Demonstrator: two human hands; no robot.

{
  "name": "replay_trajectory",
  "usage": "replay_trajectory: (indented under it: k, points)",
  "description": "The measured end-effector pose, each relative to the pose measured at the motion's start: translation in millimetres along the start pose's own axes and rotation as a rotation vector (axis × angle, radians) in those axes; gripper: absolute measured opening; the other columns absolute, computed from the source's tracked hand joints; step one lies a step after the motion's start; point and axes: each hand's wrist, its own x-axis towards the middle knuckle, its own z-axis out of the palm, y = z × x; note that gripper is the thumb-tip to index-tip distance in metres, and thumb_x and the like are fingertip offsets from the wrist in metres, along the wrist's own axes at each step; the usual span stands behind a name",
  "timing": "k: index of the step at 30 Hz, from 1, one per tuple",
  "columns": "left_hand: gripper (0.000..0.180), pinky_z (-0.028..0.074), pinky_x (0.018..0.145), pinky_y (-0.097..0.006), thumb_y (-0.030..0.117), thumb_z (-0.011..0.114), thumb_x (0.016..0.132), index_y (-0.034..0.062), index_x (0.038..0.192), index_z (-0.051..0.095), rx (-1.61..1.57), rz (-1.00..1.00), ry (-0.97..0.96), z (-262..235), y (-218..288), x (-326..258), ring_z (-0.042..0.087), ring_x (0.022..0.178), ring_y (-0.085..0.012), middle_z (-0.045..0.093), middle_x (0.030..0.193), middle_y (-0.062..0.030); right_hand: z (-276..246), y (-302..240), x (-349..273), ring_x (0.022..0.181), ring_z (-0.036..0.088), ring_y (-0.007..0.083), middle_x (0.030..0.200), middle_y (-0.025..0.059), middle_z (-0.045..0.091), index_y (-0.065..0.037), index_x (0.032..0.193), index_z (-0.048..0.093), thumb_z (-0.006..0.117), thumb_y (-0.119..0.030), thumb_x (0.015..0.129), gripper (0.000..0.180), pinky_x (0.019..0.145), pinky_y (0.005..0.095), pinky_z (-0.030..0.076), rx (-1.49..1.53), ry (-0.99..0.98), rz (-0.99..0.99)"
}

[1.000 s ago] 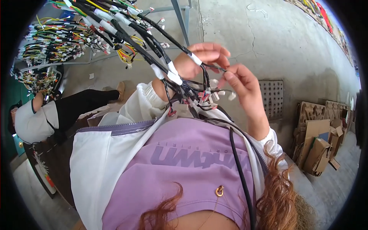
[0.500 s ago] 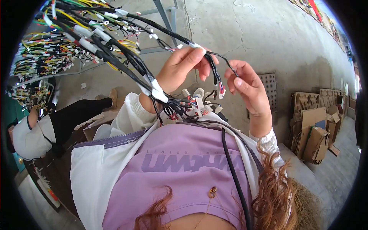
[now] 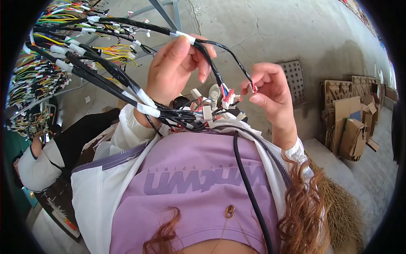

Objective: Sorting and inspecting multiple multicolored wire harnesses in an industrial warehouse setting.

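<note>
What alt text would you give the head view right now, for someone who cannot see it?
A person's left hand grips a bundle of black wire harnesses wrapped with white tape bands, while the right hand pinches a small red-and-white connector on a thin black wire. White plastic connectors dangle between the hands, above a purple shirt; flattened brown cardboard boxes lie at right.

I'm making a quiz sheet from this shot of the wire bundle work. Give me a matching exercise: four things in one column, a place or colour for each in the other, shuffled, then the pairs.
Things:
1. left hand
2. right hand
3. cardboard pieces
4. shirt

Places and colours:
A. stacked at the right edge, by the wall
B. lilac
C. wrapped around the black taped wire bundle
D. pinching a small red-tipped wire end

Pairs: 1-C, 2-D, 3-A, 4-B
</note>
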Motion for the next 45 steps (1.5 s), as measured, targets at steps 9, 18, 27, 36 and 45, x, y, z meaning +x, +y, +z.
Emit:
replay_trajectory:
  k: [9, 18, 27, 36, 45]
  points:
    - [0.048, 0.031, 0.047, -0.026, 0.044, 0.043, 0.086, -0.002, 0.077, 0.054, -0.021, 0.054, -0.231, 15, 6, -4, 0.041, 0.049, -0.0115, 0.052, 0.061, -0.0062, 2, -3, -6, 0.086, 0.057, 0.0234, 0.094, 0.015, 0.057, -0.002, 0.11, 0.036, 0.064, 0.003, 0.072, 0.048, 0.079, 0.0346, 0.045, -0.226, -0.015, -0.438]
    - [0.035, 0.024, 0.04, -0.028, 0.031, 0.052, 0.074, 0.0002, 0.059, 0.053, -0.103, 0.091, -0.447, 29, 16, -3, 0.037, 0.045, -0.0144, 0.046, 0.049, -0.0059, 5, -11, -4, 0.086, 0.06, 0.0317, 0.092, 0.0198, 0.058, -0.002, 0.107, 0.034, 0.063, 0.004, 0.073, 0.045, 0.074, 0.0415, 0.05, -0.109, -0.108, -0.546]
    - [0.026, 0.028, 0.041, -0.031, 0.023, 0.051, 0.069, -0.0005, 0.06, 0.057, -0.093, 0.081, -0.606, 25, 16, 5, 0.038, 0.041, -0.0167, 0.046, 0.046, -0.0063, 10, -11, 3, 0.086, 0.06, 0.037, 0.092, 0.024, 0.057, -0.004, 0.106, 0.034, 0.061, 0.004, 0.074, 0.043, 0.073, 0.0454, 0.051, 0.1, -0.139, -0.552]
    - [0.023, 0.029, 0.041, -0.03, 0.02, 0.05, 0.067, 0.0018, 0.054, 0.052, -0.072, 0.099, -0.643, 26, 18, 8, 0.038, 0.038, -0.0152, 0.048, 0.046, -0.0047, 10, -14, 13, 0.086, 0.06, 0.0372, 0.09, 0.025, 0.058, -0.003, 0.104, 0.036, 0.062, 0.005, 0.073, 0.041, 0.072, 0.0451, 0.051, 0.17, -0.205, -0.597]
    - [0.022, 0.03, 0.041, -0.03, 0.02, 0.048, 0.065, 0.0022, 0.053, 0.05, -0.072, 0.106, -0.653, 23, 15, 11, 0.037, 0.037, -0.0135, 0.052, 0.048, -0.0046, 5, -11, 14, 0.087, 0.06, 0.0364, 0.091, 0.0262, 0.059, -0.003, 0.106, 0.033, 0.061, 0.004, 0.074, 0.043, 0.074, 0.0421, 0.051, 0.087, -0.182, -0.616]
